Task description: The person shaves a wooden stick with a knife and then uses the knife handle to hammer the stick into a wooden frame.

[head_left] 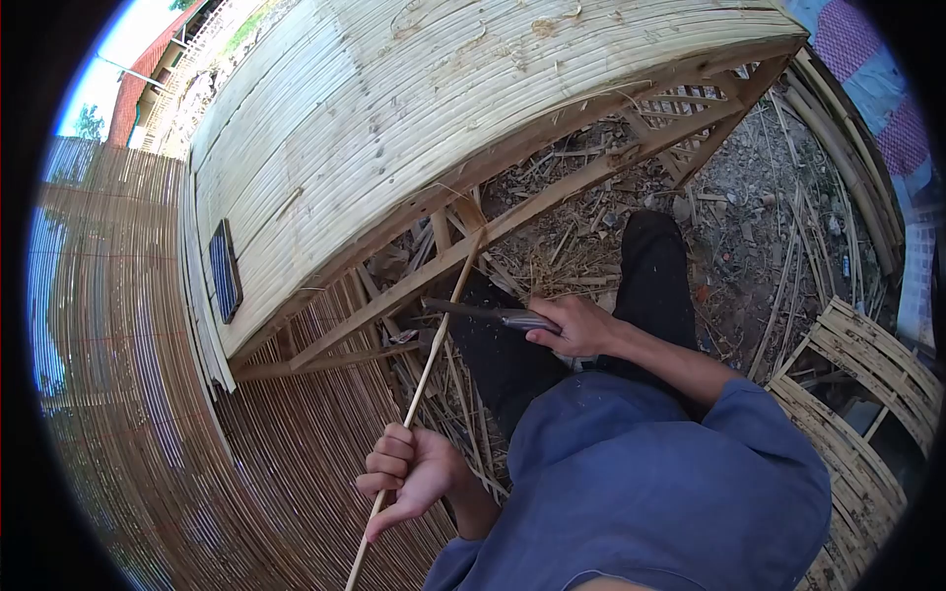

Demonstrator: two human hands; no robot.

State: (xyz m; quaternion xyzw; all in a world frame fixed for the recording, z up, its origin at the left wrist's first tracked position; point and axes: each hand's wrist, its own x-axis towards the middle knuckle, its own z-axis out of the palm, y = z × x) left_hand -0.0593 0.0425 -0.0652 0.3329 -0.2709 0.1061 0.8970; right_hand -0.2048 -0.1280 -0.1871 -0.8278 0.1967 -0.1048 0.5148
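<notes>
My left hand [414, 471] is closed around a long, thin bamboo strip [426, 379], which slants up and away toward the table's lower wooden rail. In my right hand [572, 325] is the handle of a knife [483, 312], gripped firmly. Its dark blade lies across the strip and points left. Blade and strip appear to touch, just above a thicker, paler spot on the strip. Both hands are over my dark-trousered legs, in front of the table.
A bamboo-slat table [394, 118] on a wooden frame stands before me, with a dark phone-like object [225, 271] on its left end. A bamboo screen [118, 325] rises at left. Shavings and strips litter the ground [749, 217]. A slatted bamboo seat [847, 414] is at right.
</notes>
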